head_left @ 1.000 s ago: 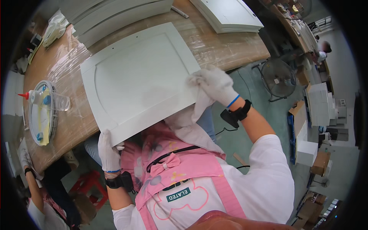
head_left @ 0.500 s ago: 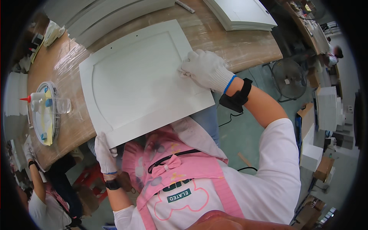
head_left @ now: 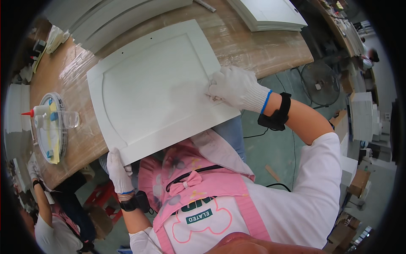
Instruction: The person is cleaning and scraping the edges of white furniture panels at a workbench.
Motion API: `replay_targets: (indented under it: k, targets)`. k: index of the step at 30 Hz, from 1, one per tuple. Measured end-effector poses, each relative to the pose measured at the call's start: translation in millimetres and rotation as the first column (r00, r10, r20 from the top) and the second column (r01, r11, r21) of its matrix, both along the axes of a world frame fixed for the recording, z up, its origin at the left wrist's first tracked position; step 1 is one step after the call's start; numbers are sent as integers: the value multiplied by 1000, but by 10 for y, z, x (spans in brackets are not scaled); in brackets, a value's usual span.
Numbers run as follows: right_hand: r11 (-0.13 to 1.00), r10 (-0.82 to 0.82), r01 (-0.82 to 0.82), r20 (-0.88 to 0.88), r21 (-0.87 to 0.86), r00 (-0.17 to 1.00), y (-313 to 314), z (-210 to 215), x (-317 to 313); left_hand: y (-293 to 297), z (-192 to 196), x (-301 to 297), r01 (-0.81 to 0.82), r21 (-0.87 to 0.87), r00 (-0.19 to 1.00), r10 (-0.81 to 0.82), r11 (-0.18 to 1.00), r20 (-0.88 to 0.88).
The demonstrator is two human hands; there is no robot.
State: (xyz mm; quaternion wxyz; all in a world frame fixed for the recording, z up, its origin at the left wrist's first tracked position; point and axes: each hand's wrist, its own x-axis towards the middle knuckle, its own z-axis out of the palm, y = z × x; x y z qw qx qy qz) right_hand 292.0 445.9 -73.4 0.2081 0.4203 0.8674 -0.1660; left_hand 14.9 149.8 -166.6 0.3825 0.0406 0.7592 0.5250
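Note:
A white cabinet door panel (head_left: 148, 89) with a recessed field lies tilted in view on the table, its near edge jutting out over my lap. At its near left corner my gloved left hand (head_left: 118, 170) is closed on the edge, thumb on top and fingers partly hidden underneath. My gloved right hand (head_left: 237, 88) is closed in a fist against the panel's right side. A crumpled pale cloth (head_left: 213, 98) shows a little under those fingers; most of it is hidden by the glove.
Left of the panel, a round lid-like tray (head_left: 63, 146) carries a red-tipped white bottle (head_left: 41, 111) and a clear plastic cup (head_left: 71, 119). Stacked white panels (head_left: 270, 17) stand at the far right, more (head_left: 114, 21) at far left. Another person (head_left: 53, 224) works at lower left; a fan (head_left: 320, 84) stands right.
My right hand has slid along the panel's right side, toward me and slightly right, with the cloth. The left hand keeps its hold on the corner.

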Motion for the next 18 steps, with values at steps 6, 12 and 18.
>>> replay_targets:
  k: [6, 12, 18]
  targets:
    - [899, 332, -273, -126, 341, 935, 182, -236, -9, 9, -26, -12, -2, 1, 1000, 2, 1000, 17]
    - [973, 171, -174, 35, 153, 985, -91, 8, -30, 7, -7, -9, -8, -5, 1000, 8, 1000, -3]
    - [855, 408, -382, 0, 350, 913, 77, -241, 71, 10, -30, -3, -8, 15, 1000, 8, 1000, 10]
